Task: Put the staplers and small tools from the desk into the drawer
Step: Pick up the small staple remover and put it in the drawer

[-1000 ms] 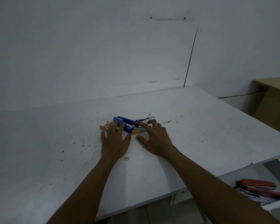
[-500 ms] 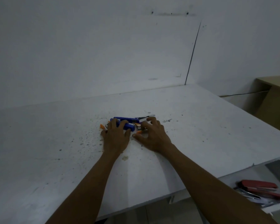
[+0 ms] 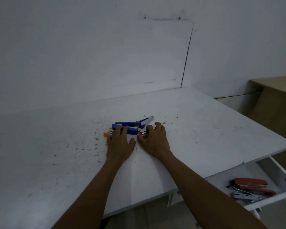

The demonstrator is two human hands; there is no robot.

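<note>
A small pile of tools lies mid-desk: two blue staplers (image 3: 130, 127), one with its silver arm (image 3: 146, 119) sticking out to the right, and small orange-tipped tools (image 3: 106, 134) under them. My left hand (image 3: 120, 142) rests on the pile's left side, fingers over the nearer blue stapler. My right hand (image 3: 155, 139) curls over the pile's right end, fingers around a small orange and metal tool (image 3: 143, 132). The open drawer (image 3: 269, 201) at the lower right holds red staplers (image 3: 251, 182) and a silver one (image 3: 244, 195).
The white desk (image 3: 205, 129) is speckled with dark spots left of the pile. White walls stand behind it. A tan cabinet (image 3: 277, 103) stands to the right, beyond the desk's edge.
Both hands have closed in on the pile and drawn it tighter; the right hand's fingers curled more around the small tool. The silver stapler arm now shows clear of the hand.
</note>
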